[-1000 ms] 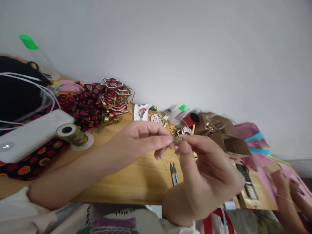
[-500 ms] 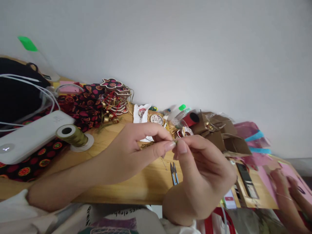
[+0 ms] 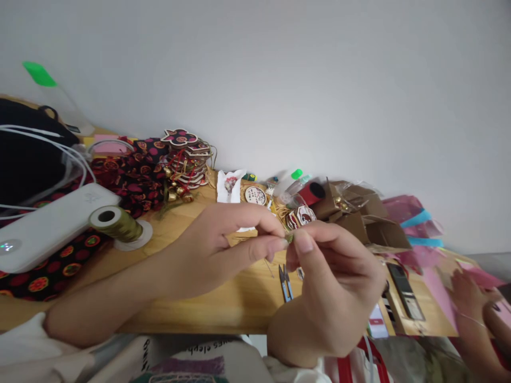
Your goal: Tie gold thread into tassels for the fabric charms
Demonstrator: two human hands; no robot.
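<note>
My left hand [image 3: 227, 242] and my right hand [image 3: 333, 282] meet over the table, thumb and forefinger of each pinched together. Between their fingertips shows a small bit of olive-green cord [image 3: 290, 238]; most of it is hidden by the fingers. Under the hands, blue-handled thread snips [image 3: 285, 283] lie on the wood with their blades pointing away from me. A thin needle-like piece [image 3: 270, 267] lies left of the snips. To the left, a spool of olive-green thread [image 3: 123, 223] leans at a tilt.
A white power bank [image 3: 59, 223] lies on dark patterned cloth [image 3: 75, 263] at left. Behind are stacked ornaments [image 3: 187, 154], a white packet [image 3: 229, 185] and a cardboard box [image 3: 383, 229]. A co-worker's hands [image 3: 467, 292] rest on pink sheets at right.
My fingertips have parted slightly, showing a little more of the green cord. At right, the co-worker's hands have shifted on the pink sheets. The view has moved slightly.
</note>
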